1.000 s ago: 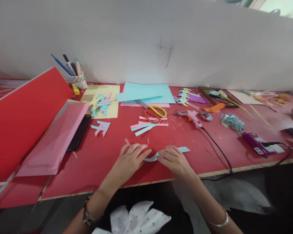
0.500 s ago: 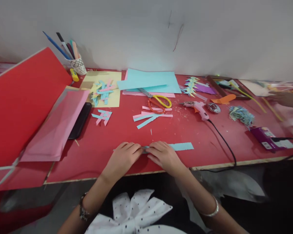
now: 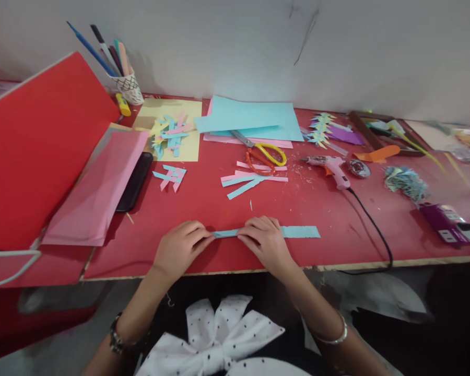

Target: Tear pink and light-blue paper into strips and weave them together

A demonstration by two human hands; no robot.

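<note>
A light-blue paper strip [image 3: 302, 232] lies lengthwise near the front of the red table. My left hand [image 3: 179, 249] pinches its left end between thumb and fingers. Farther along the strip, my right hand [image 3: 267, 241] grips it with bent fingers and thumb. Between the hands the strip looks narrow, as if folded; its right end is wide and flat. Behind them lie loose pink and blue strips [image 3: 241, 186] and scissors [image 3: 264, 151] with one red and one yellow handle loop. A small woven paper piece [image 3: 170, 177] rests left of these strips.
A pink glue gun [image 3: 334, 166] with a black cord lies right of the scissors. Blue sheets [image 3: 254, 117] lie at the back. A phone [image 3: 135, 184], pink sheets [image 3: 97, 183] and a red board [image 3: 35, 156] stand left. A purple power box [image 3: 442, 224] is far right.
My left hand has slid left along the strip, exposing more of its narrow middle part. My right hand stays on it. The view has shifted, and another person's hand at far right is gone.
</note>
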